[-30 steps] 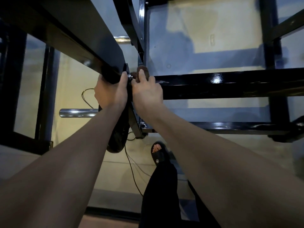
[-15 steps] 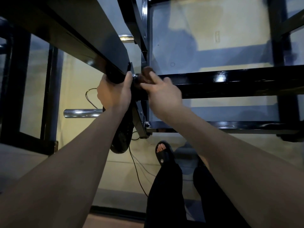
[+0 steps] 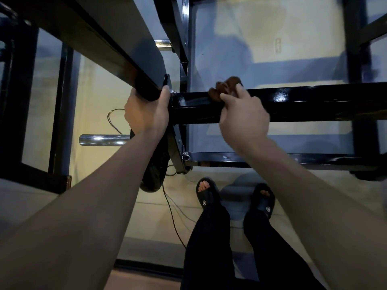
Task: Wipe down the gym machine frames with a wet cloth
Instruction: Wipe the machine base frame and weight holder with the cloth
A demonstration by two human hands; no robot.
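A glossy black horizontal frame bar (image 3: 303, 102) of the gym machine runs across the middle of the head view. My right hand (image 3: 244, 120) grips a dark brown cloth (image 3: 225, 88) and holds it on the top of this bar, a little right of the joint. My left hand (image 3: 146, 113) is curled round the end of a slanted black frame beam (image 3: 117, 38) where it meets the bar. Most of the cloth is hidden under my right fingers.
A chrome peg (image 3: 102, 140) sticks out left below my left hand, another chrome peg (image 3: 163, 43) higher up. A lower black bar (image 3: 272, 159) runs under the wiped one. Thin cables (image 3: 173, 216) trail on the pale floor. My feet in black slides (image 3: 207, 195) stand below.
My right hand has slid the cloth rightward along the horizontal bar, away from the joint. My left hand has kept its grip on the slanted beam's end.
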